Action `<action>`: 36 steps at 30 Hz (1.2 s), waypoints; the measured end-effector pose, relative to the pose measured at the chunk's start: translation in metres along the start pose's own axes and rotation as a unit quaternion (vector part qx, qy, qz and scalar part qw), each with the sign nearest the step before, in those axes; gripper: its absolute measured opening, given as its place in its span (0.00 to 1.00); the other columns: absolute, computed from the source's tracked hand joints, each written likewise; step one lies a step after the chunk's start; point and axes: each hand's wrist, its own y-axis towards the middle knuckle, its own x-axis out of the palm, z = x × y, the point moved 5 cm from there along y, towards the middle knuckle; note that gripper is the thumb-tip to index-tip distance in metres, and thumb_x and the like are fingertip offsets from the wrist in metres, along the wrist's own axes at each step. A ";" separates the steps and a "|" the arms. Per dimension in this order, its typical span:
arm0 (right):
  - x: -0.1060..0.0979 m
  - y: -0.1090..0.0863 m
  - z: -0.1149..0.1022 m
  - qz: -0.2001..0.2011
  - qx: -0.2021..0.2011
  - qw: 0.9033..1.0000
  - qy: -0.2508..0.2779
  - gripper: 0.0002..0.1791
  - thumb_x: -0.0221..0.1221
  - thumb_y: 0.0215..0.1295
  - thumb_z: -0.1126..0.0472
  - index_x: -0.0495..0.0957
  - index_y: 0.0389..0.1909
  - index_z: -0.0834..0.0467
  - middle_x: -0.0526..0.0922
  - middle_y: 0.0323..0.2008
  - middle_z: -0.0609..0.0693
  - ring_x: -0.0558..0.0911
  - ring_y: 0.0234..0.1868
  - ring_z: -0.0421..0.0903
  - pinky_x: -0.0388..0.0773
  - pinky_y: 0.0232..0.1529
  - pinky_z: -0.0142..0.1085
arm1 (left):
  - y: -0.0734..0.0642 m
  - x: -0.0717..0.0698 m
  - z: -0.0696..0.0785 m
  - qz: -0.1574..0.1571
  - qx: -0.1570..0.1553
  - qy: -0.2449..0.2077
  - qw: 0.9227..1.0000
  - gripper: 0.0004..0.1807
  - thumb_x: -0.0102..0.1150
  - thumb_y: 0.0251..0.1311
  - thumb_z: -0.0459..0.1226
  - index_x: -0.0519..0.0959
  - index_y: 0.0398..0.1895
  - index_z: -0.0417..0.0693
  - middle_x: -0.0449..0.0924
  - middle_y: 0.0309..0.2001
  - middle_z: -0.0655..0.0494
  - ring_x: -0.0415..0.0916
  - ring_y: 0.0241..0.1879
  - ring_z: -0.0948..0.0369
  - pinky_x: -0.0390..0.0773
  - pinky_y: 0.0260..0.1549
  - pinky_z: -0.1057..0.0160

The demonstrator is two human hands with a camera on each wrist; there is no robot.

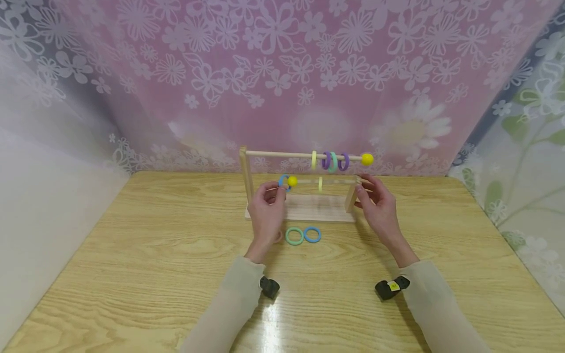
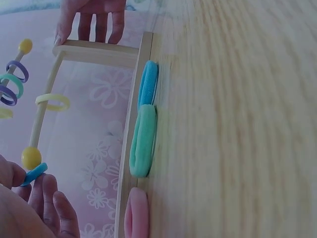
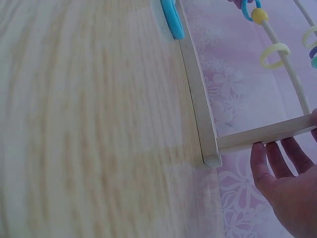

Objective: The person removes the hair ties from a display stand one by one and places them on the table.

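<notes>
Pale wood makes up the small two-rod rack (image 1: 304, 208), which is set on the light wood-grain bench (image 1: 176, 274) before a pink flowered curtain (image 1: 282, 63). A blue fabric ring (image 1: 284, 182) is pinched in the left hand (image 1: 267, 208) right at the yellow ball tip (image 1: 292, 181) of the lower rod, judged to be held there so that its hole is lined up with the knob; in the left wrist view the ring (image 2: 34, 173) is seen clamped between the fingertips just under the ball. The right hand (image 1: 377, 203) is laid against the short right post (image 1: 351, 196), its fingers nearly straight and closed round nothing, seemingly so that the rack is kept steady. A pale yellow ring (image 1: 320, 184) is hung on the lower rod, while yellow, purple and green rings (image 1: 332, 161) are threaded on the upper rod. On the bench just in front of the base, a green ring (image 1: 294, 236) and a second blue ring (image 1: 312, 235) are laid touching; a pink ring (image 2: 137, 214) is seen beside them.
</notes>
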 end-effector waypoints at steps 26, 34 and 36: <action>0.000 0.000 0.001 -0.004 0.001 1.000 -0.002 0.24 0.54 0.79 0.57 0.70 0.71 0.59 0.76 0.60 0.68 0.83 0.51 0.42 0.85 0.46 0.29 | -0.006 -0.017 -0.007 -0.054 -0.046 0.027 0.997 0.11 0.62 0.68 0.38 0.84 0.47 0.41 0.91 0.35 0.46 0.88 0.35 0.42 0.76 0.23 0.73; -0.001 0.000 0.001 -0.006 0.002 1.000 -0.011 0.24 0.54 0.79 0.57 0.69 0.71 0.58 0.77 0.60 0.67 0.82 0.51 0.39 0.84 0.46 0.27 | -0.010 -0.013 -0.003 -0.079 -0.046 0.037 0.995 0.10 0.61 0.69 0.40 0.84 0.47 0.45 0.90 0.34 0.44 0.89 0.35 0.44 0.66 0.15 0.73; -0.001 0.000 0.001 -0.006 0.002 1.000 -0.009 0.24 0.54 0.78 0.57 0.70 0.71 0.58 0.77 0.60 0.67 0.82 0.51 0.39 0.84 0.45 0.27 | -0.011 -0.012 -0.004 -0.086 -0.051 0.038 0.994 0.11 0.61 0.69 0.40 0.83 0.48 0.45 0.90 0.35 0.42 0.88 0.34 0.43 0.62 0.11 0.73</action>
